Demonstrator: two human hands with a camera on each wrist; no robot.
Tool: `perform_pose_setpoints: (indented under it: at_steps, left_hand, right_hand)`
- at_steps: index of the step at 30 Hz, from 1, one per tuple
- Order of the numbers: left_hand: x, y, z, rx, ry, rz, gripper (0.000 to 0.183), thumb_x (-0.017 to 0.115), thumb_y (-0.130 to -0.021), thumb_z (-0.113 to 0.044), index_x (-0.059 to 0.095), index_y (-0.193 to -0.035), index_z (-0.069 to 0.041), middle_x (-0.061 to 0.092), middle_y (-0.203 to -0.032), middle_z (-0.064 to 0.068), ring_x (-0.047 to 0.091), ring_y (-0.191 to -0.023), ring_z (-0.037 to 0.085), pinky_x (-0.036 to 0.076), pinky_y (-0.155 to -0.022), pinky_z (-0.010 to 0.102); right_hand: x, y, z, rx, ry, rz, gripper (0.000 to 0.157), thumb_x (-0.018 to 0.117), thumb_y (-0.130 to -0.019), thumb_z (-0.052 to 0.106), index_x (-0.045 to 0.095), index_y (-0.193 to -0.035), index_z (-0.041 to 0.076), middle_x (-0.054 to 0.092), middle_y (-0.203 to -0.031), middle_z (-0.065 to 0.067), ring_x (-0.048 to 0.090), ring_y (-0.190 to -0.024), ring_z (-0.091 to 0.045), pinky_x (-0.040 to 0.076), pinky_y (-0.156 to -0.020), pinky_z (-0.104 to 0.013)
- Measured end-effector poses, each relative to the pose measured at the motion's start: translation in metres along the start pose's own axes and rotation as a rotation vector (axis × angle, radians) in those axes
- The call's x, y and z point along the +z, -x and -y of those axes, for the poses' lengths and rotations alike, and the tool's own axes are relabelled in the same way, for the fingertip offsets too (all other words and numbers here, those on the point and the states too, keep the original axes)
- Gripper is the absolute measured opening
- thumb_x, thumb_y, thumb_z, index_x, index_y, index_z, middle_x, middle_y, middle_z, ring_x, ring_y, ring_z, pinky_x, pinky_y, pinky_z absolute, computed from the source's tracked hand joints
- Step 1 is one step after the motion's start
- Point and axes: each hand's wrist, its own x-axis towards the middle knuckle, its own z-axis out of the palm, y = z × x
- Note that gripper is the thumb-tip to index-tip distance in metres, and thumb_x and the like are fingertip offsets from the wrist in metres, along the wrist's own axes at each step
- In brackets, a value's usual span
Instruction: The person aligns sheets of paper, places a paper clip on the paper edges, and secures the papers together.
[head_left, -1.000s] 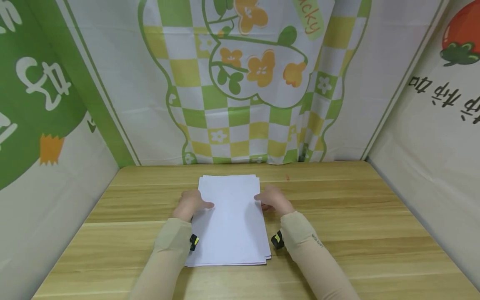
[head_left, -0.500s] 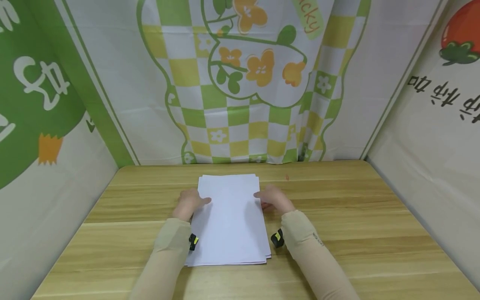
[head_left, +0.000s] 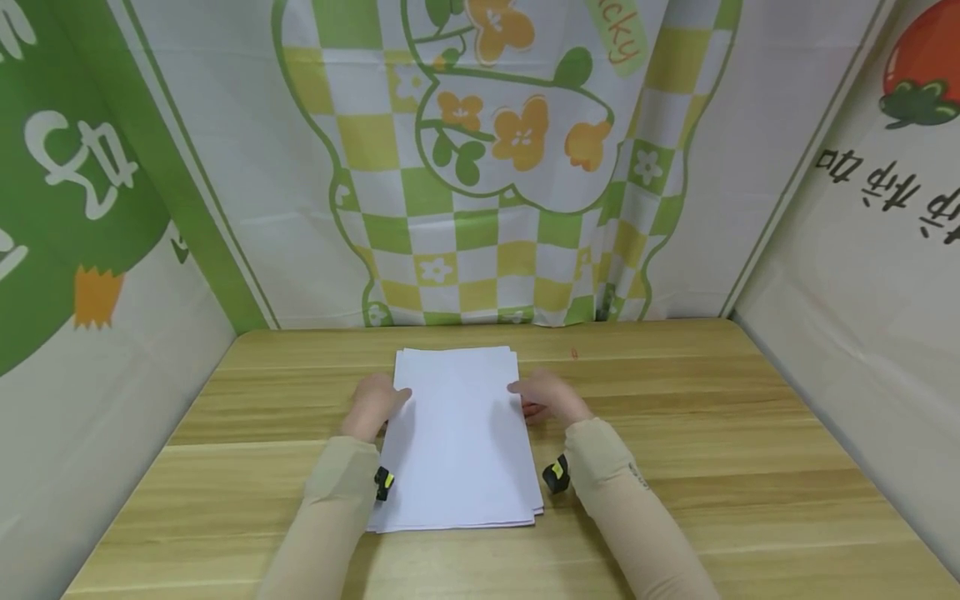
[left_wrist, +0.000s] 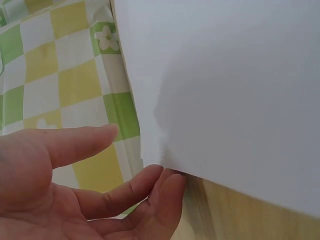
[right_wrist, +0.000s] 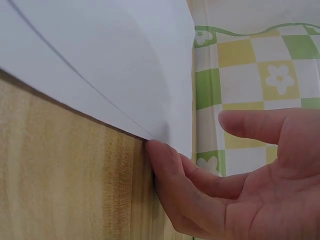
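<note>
A stack of white paper sheets (head_left: 457,450) lies flat on the wooden table, its edges slightly uneven at the corners. At its left edge is my left hand (head_left: 372,402). In the left wrist view the fingertips (left_wrist: 170,182) touch the paper's edge, while the thumb stands apart from the sheets. My right hand (head_left: 551,396) is at the opposite edge. Its fingertips (right_wrist: 162,152) meet the side of the stack in the right wrist view, and the thumb (right_wrist: 250,125) is held away. Neither hand pinches the paper. Fingers below the edge are partly hidden in the head view.
The wooden table (head_left: 712,467) extends to both sides of the stack. A green and yellow checked cloth (head_left: 480,250) hangs behind it, with printed cloth walls left and right. A small red mark (head_left: 574,354) shows near the table's back. Black wrist cameras sit by both sleeves.
My left thumb has drawn back leftward, off the sheet toward the edge. The left hand has shifted slightly away from me. The right hand and stack stay almost in place.
</note>
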Motion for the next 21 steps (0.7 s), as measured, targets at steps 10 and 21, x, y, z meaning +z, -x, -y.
perform_pose_setpoints:
  at_steps: [10,21]
  left_hand:
    - [-0.0037,0.0027,0.0022,0.013,0.057,-0.04,0.04,0.055,-0.093,-0.022,0.042,-0.057,-0.009,0.042,-0.053,0.001,0.045,-0.048,0.014,0.038,-0.044,0.022]
    - [-0.0078,-0.0001,0.0023,-0.014,0.066,-0.024,0.035,0.055,-0.092,-0.024,0.05,-0.063,-0.005,0.048,-0.055,0.004,0.051,-0.045,0.014,0.041,-0.042,0.022]
  right_hand:
    - [0.0002,0.0029,0.0015,0.002,-0.009,0.009,0.032,0.058,-0.093,0.025,0.05,-0.105,-0.003,0.055,-0.093,-0.014,0.057,-0.079,-0.022,0.057,-0.075,-0.036]
    - [-0.0013,0.0011,0.0016,0.054,-0.082,0.018,0.044,0.057,-0.094,0.023,0.046,-0.126,-0.006,0.056,-0.104,-0.018,0.057,-0.079,-0.022,0.057,-0.077,-0.036]
